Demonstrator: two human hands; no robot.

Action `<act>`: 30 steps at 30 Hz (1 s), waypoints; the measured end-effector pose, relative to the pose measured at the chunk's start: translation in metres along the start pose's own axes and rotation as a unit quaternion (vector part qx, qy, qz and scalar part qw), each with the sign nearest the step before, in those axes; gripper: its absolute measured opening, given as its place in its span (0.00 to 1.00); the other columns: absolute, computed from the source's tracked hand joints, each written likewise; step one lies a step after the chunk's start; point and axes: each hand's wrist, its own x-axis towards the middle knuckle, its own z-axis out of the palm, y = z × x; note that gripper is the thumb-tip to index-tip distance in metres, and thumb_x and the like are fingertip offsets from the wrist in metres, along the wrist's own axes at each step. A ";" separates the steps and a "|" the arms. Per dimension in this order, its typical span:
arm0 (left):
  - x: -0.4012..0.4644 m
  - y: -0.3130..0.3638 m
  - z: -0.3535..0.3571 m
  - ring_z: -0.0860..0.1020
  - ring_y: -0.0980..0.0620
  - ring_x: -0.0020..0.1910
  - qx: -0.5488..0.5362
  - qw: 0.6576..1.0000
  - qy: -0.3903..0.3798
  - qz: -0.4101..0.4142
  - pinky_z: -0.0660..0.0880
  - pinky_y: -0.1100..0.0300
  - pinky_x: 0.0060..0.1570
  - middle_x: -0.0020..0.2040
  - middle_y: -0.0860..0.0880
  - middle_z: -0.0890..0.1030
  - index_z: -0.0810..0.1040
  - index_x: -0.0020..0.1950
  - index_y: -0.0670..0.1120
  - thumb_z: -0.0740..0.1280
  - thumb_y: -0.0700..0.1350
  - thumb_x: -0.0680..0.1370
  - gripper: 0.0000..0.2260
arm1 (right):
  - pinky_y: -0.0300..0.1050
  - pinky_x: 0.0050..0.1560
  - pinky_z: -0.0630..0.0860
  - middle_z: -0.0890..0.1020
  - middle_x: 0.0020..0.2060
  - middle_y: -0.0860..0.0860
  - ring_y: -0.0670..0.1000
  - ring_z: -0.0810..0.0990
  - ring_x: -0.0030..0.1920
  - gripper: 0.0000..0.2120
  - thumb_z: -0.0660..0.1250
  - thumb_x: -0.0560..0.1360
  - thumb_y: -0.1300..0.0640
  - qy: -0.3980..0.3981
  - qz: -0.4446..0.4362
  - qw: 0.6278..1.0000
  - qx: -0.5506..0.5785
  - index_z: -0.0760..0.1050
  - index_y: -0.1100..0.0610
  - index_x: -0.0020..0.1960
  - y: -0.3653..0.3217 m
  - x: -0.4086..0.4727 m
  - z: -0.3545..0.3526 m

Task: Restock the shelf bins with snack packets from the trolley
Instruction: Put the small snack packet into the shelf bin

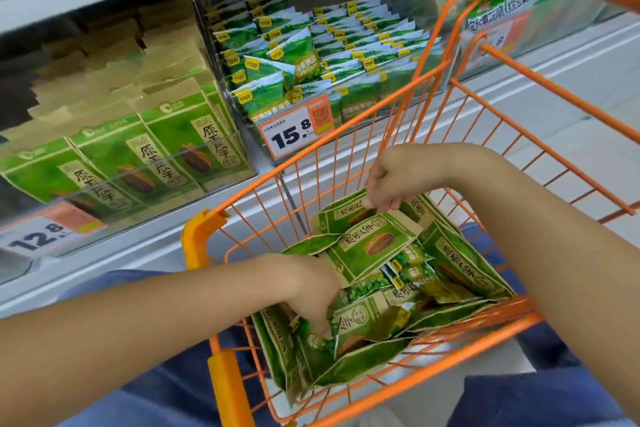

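An orange wire trolley point(398, 104) holds several green snack packets. My left hand point(308, 291) reaches down into the near left of the trolley, its fingers curled among small green pea packets point(317, 340); what it grips is partly hidden. My right hand point(394, 180) pinches the top edge of a green and tan sunflower seed packet point(343, 217) at the far side of the trolley. More seed packets point(374, 246) and small pea packets point(412, 270) lie between the hands.
Clear shelf bins stand behind the trolley: one at left with upright seed packets point(149, 152), one at centre with rows of pea packets point(311, 45) and a 15.8 price tag point(294, 132). A 12.8 tag point(38, 236) sits lower left. A third bin point(519, 10) is at right.
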 end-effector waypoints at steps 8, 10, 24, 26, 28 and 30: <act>-0.063 -0.032 -0.053 0.84 0.50 0.36 -0.382 0.884 0.271 -0.008 0.81 0.53 0.39 0.37 0.42 0.83 0.75 0.48 0.39 0.69 0.58 0.74 0.21 | 0.42 0.49 0.81 0.85 0.46 0.50 0.46 0.85 0.47 0.21 0.68 0.69 0.41 -0.029 -0.088 0.982 0.165 0.82 0.57 0.51 -0.017 -0.027 -0.015; -0.077 -0.035 -0.059 0.84 0.48 0.34 -0.436 0.847 0.304 -0.028 0.82 0.53 0.36 0.34 0.42 0.82 0.76 0.45 0.42 0.70 0.58 0.72 0.19 | 0.40 0.47 0.81 0.85 0.44 0.52 0.47 0.85 0.45 0.15 0.69 0.73 0.48 0.005 -0.112 0.972 0.208 0.82 0.59 0.50 -0.018 -0.029 -0.017; -0.079 -0.049 -0.070 0.69 0.49 0.31 -0.587 0.517 0.623 -0.001 0.67 0.58 0.34 0.33 0.42 0.70 0.74 0.34 0.37 0.69 0.56 0.73 0.22 | 0.41 0.39 0.81 0.76 0.23 0.45 0.48 0.82 0.32 0.10 0.70 0.69 0.56 0.144 -0.241 0.878 0.388 0.70 0.58 0.40 -0.024 -0.030 -0.027; -0.078 -0.046 -0.074 0.69 0.45 0.35 -0.618 0.482 0.621 0.005 0.67 0.51 0.38 0.36 0.40 0.71 0.77 0.33 0.43 0.69 0.57 0.73 0.18 | 0.42 0.39 0.81 0.77 0.24 0.47 0.49 0.82 0.32 0.09 0.70 0.70 0.59 0.171 -0.250 0.869 0.392 0.70 0.59 0.39 -0.024 -0.030 -0.027; -0.079 -0.043 -0.079 0.74 0.44 0.36 -0.642 0.496 0.584 0.020 0.71 0.50 0.36 0.38 0.36 0.75 0.80 0.39 0.43 0.69 0.58 0.74 0.17 | 0.43 0.40 0.81 0.78 0.25 0.48 0.49 0.82 0.32 0.09 0.70 0.72 0.62 0.201 -0.251 0.865 0.385 0.70 0.60 0.38 -0.022 -0.029 -0.028; -0.081 -0.040 -0.082 0.81 0.50 0.40 -0.652 0.553 0.519 0.025 0.79 0.53 0.37 0.43 0.44 0.83 0.81 0.47 0.44 0.69 0.53 0.74 0.12 | 0.43 0.40 0.82 0.79 0.26 0.49 0.49 0.82 0.32 0.09 0.69 0.73 0.64 0.227 -0.244 0.863 0.379 0.70 0.60 0.38 -0.021 -0.026 -0.027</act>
